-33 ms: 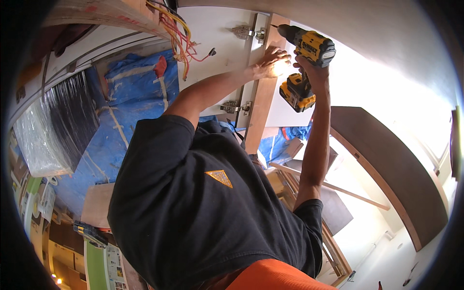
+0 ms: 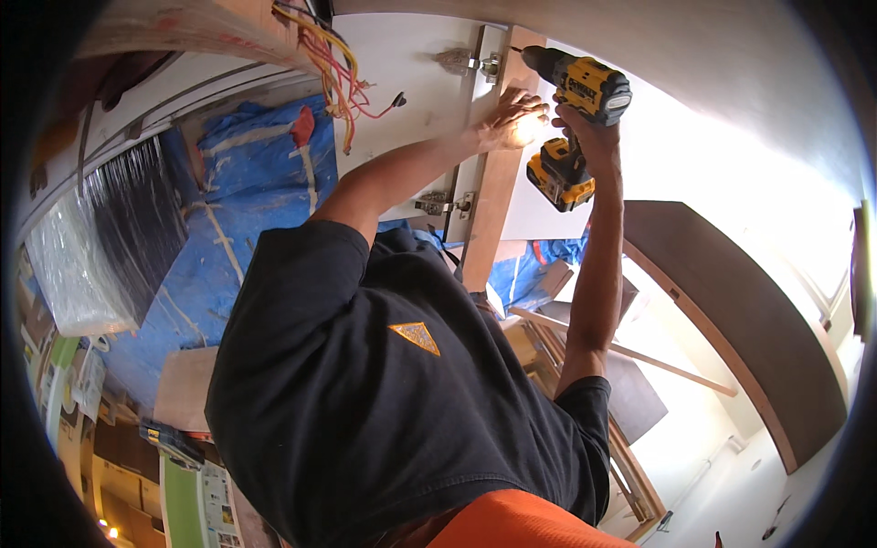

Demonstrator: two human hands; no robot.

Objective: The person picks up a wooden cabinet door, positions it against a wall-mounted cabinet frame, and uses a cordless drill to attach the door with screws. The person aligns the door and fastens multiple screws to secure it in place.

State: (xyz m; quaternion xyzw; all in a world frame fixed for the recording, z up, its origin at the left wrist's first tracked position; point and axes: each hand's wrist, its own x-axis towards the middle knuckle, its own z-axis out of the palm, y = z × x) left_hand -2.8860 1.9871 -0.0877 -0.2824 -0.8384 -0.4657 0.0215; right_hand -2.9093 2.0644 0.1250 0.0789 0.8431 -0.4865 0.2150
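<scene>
My right hand (image 2: 589,137) grips a black-and-yellow cordless drill (image 2: 585,87), held sideways with its bit pointing left near the upper part of a wooden strip (image 2: 493,215). My left hand (image 2: 510,119) is at that strip, just below the bit, fingers curled and partly washed out by a bright light; what they pinch, if anything, is unclear. Silver hinges (image 2: 489,67) are mounted along a white panel (image 2: 402,55) beside the strip, with another hinge (image 2: 431,203) lower down.
Loose red and yellow wires (image 2: 333,64) hang left of the panel. Blue taped sheeting (image 2: 247,173) and a plastic-wrapped item (image 2: 91,256) lie at the left, a tool (image 2: 169,443) at the lower left. A long curved dark board (image 2: 731,310) stands at the right, near wooden frames (image 2: 639,484).
The drill in my right hand has shifted very slightly to the left; everything else looks the same.
</scene>
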